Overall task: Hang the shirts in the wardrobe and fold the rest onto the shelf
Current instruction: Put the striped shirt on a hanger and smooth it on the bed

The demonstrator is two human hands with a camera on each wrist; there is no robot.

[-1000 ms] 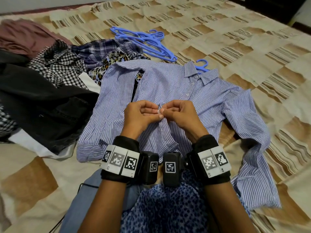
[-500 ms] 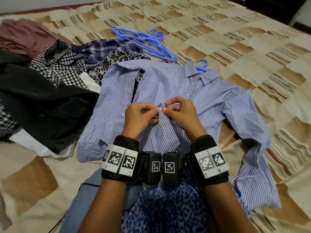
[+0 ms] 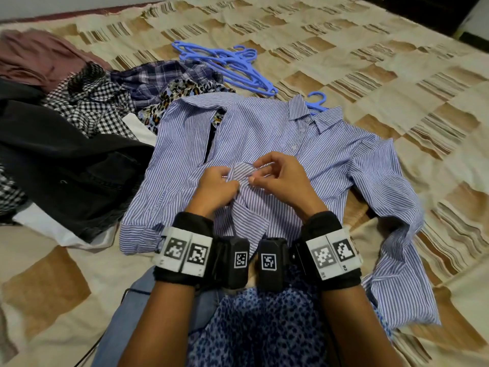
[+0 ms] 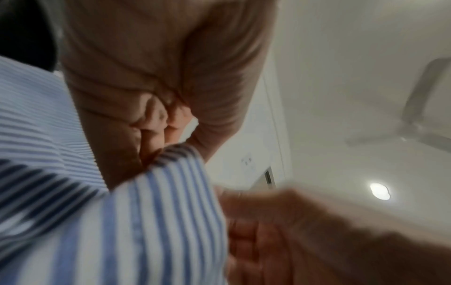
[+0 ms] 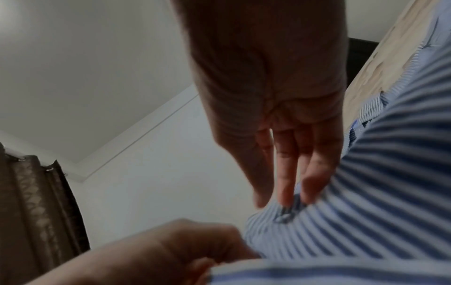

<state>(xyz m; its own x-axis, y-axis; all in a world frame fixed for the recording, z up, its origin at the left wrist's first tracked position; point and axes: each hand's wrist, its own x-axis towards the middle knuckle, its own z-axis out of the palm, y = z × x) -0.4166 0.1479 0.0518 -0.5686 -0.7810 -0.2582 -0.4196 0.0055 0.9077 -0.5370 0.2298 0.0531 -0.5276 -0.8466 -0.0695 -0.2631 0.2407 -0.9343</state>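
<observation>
the striped shirt point(image 3: 264, 133) lay spread face up on the bed point(image 3: 397, 62), collar toward the far side, with a blue hanger point(image 3: 316, 100) poking out behind the collar. both hands were working at the middle of the front. the left hand point(image 3: 215, 185) pinched one edge of the opening, and the right hand point(image 3: 277, 178) pinched the other, fingertips nearly touching over a raised fold. it looked like buttoning. the cloth was bunched there, so a button could go into the wrong hole or slip out, leaving the front crooked. the pile of clothes point(image 3: 87, 107) lay just beside the left sleeve, and a tug might drag it along.
</observation>
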